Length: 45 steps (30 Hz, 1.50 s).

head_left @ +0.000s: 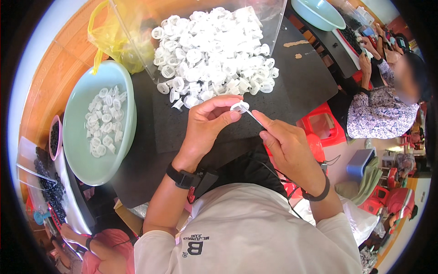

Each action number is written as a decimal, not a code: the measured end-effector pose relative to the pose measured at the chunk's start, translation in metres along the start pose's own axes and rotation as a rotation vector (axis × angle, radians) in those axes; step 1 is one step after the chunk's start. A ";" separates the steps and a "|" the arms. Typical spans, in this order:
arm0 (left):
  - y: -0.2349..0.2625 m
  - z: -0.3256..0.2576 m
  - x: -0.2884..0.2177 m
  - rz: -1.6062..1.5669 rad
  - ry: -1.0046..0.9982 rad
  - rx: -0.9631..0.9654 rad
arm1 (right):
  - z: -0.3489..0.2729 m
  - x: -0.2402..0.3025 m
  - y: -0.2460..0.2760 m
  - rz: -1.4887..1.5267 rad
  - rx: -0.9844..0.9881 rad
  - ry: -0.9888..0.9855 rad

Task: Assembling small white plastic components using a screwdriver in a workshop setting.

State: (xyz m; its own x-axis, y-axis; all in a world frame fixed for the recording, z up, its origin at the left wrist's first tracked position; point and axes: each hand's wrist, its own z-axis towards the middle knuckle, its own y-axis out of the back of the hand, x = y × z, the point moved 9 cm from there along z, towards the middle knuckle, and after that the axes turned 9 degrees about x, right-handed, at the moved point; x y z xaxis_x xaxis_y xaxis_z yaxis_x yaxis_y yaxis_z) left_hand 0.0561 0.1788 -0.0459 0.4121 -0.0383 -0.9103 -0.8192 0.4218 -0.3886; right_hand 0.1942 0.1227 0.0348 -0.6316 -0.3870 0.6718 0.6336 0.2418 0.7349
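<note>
My left hand (207,125) pinches a small round white plastic part (239,107) between thumb and fingers, over the near edge of the dark table. In my right hand (287,144) is a thin rod-like tool (256,118), whose tip reaches the white part; its exact kind is hard to make out. Just beyond my hands, a large heap of similar white plastic parts (210,50) spills out of a clear bin (276,27). To the left, a pale green basin (75,157) holds several more such parts (107,118).
A yellow plastic bag (102,34) lies behind the basin. Black small pieces (52,196) fill a tray at far left, where another person's arm (98,249) shows. On the right are a red stool (326,125), a person in a patterned top (378,114) and a blue basin (319,13).
</note>
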 end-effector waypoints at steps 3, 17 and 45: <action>0.000 0.000 0.000 -0.009 -0.011 0.002 | 0.001 0.000 0.000 -0.029 0.023 -0.023; 0.001 0.000 0.001 0.023 -0.002 -0.016 | 0.001 0.000 -0.001 -0.143 0.015 -0.014; 0.008 0.000 0.001 0.129 0.024 -0.062 | 0.003 -0.009 0.004 -0.018 -0.013 -0.016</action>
State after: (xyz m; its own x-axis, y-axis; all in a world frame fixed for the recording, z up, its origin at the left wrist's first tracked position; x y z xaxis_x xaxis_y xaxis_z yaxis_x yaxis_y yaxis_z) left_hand 0.0501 0.1823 -0.0496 0.2927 -0.0096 -0.9562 -0.8882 0.3676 -0.2756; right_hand 0.2007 0.1295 0.0320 -0.6501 -0.3769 0.6598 0.6278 0.2229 0.7458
